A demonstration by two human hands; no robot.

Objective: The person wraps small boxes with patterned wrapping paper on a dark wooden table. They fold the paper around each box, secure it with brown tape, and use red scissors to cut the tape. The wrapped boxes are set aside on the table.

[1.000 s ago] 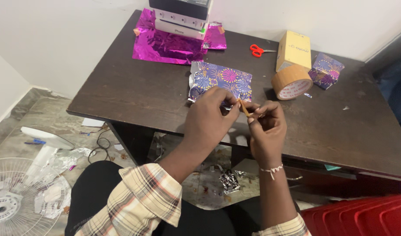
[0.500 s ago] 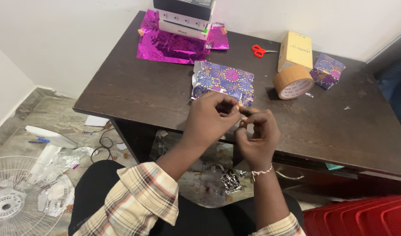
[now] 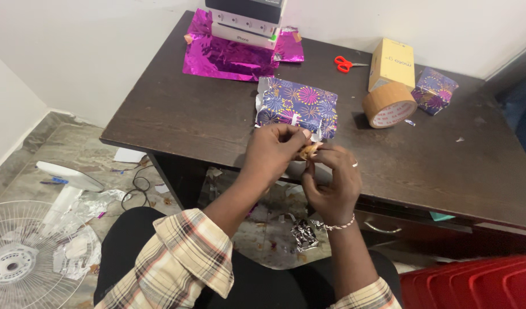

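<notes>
My left hand [image 3: 272, 153] and my right hand [image 3: 333, 182] meet over the front edge of the dark wooden table [image 3: 177, 120]. Both pinch a small crumpled piece of brown tape [image 3: 308, 150] between their fingertips. Just behind the hands lies a flat parcel wrapped in purple firework-patterned paper [image 3: 297, 106], with silver foil showing at its edges. A roll of brown packing tape [image 3: 389, 105] stands to the right of the parcel.
Magenta foil sheets [image 3: 225, 57] lie at the back under a stack of boxes [image 3: 248, 23]. Red scissors [image 3: 344, 63], a yellow box [image 3: 393, 63] and a small wrapped cube [image 3: 436, 90] sit at back right. A white fan [image 3: 28, 252] and foil scraps [image 3: 304, 234] lie on the floor; something red [image 3: 475, 283] is bottom right.
The tape strip, stretched between my fingertips a second ago, is now bunched into a small wad. Both hands have drawn closer together and nearer to me.
</notes>
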